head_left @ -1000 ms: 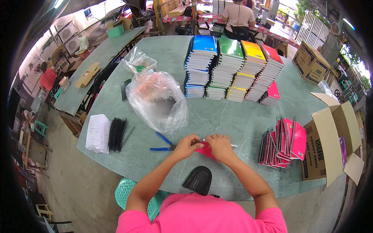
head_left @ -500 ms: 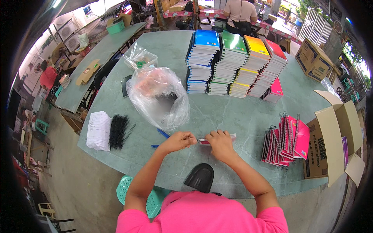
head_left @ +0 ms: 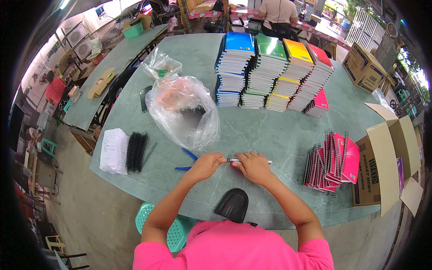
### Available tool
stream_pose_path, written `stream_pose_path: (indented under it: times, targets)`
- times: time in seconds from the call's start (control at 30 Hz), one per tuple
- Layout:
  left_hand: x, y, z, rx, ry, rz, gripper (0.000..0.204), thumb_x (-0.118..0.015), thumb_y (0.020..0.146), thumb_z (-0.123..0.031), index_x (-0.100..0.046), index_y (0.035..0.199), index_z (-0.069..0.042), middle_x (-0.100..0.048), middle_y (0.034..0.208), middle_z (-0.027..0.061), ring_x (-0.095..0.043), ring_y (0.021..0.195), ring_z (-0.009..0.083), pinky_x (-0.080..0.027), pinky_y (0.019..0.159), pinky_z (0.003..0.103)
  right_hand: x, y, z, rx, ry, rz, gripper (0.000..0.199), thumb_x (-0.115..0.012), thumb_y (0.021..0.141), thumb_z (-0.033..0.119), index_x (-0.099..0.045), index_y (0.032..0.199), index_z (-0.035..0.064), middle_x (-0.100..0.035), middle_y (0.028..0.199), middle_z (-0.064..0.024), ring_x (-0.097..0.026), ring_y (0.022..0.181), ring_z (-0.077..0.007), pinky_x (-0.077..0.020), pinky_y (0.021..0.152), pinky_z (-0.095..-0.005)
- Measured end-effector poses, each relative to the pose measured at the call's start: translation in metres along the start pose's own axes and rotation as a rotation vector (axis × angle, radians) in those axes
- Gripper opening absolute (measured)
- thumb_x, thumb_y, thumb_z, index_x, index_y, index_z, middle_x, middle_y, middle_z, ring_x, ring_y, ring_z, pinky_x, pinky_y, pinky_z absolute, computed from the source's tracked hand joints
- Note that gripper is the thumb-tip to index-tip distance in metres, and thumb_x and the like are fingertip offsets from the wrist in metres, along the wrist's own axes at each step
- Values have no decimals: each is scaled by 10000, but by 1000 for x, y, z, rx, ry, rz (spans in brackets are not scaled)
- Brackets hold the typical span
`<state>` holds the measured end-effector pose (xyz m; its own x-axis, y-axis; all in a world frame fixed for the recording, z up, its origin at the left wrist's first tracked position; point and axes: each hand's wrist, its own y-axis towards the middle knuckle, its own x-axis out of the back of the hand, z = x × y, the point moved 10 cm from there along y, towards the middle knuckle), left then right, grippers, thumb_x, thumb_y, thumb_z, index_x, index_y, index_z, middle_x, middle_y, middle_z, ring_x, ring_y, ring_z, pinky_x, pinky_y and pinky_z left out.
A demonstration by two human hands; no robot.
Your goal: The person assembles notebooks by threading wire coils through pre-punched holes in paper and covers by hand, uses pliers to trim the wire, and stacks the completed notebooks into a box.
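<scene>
My right hand (head_left: 253,167) presses a small notebook (head_left: 232,163) to the table, its fingers wrapped over it. The notebook's pale edge shows on both sides of the hand, with a bit of red below. At its left end my left hand (head_left: 211,164) has thumb and fingertips pinched together; what they hold is too small to make out. Blue-handled pliers (head_left: 189,155) lie beside the left wrist, partly hidden by it. Farther left are black spiral coils (head_left: 138,152) beside a stack of white paper (head_left: 114,152).
A clear plastic bag (head_left: 180,96) with dark coils inside lies ahead, beside a phone (head_left: 144,98). Blue, green, yellow and red notebook stacks (head_left: 238,42) stand at the back. Pink spiral notebooks (head_left: 349,161) lie right, near an open carton (head_left: 377,155). A black rounded object (head_left: 232,205) appears near me.
My right hand has shifted slightly, its thumb now showing at the notebook's near side. The notebook has tilted, showing more pale edge. My left wrist uncovers more of the pliers.
</scene>
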<state>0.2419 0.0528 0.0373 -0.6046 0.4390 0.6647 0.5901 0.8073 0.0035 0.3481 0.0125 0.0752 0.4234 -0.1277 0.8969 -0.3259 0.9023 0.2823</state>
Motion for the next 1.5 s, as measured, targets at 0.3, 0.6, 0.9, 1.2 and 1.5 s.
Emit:
stream_pose_path:
  times: [0.3, 0.6, 0.9, 1.2, 1.5]
  targets:
    - [9, 1, -1, 100, 195, 37, 288, -665, 716, -200, -536, 914, -37, -523, 896, 147, -502, 857, 327, -392, 731, 414, -2, 11, -16, -148, 486, -74, 198, -618, 732, 120, -544, 913, 89, -618, 842, -81, -586, 805, -282, -435, 691, -393]
    - [-69, -58, -45, -3, 26, 94, 372, -653, 697, -198, -540, 1020, -53, -513, 920, 172, -482, 919, 361, -398, 812, 426, 24, 3, -17, -171, 317, -131, 234, -634, 701, 52, -584, 930, 56, -612, 826, -101, -581, 766, -298, -455, 669, -377]
    - [42, -18, -101, -250, 207, -481, 298, -638, 672, -27, -585, 962, -66, -476, 896, 126, -506, 846, 288, -430, 696, 354, 16, -36, -61, -330, 464, -18, 168, -588, 765, 108, -639, 922, 83, -631, 840, -110, -597, 743, -296, -465, 645, -354]
    - [30, -9, -110, -304, 182, -438, 284, -630, 663, -10, -608, 936, -86, -496, 874, 108, -519, 796, 277, -440, 673, 358, 19, -49, -63, -395, 532, -22, 174, -576, 764, 67, -631, 930, 78, -626, 865, -108, -594, 782, -289, -464, 672, -338]
    - [24, -1, -109, -293, 156, -464, 288, -639, 661, -9, -594, 938, -74, -506, 854, 123, -521, 811, 288, -433, 684, 342, 5, -78, -85, -486, 827, -97, 211, -594, 762, 16, -627, 969, 37, -640, 856, -65, -584, 759, -161, -451, 675, -271]
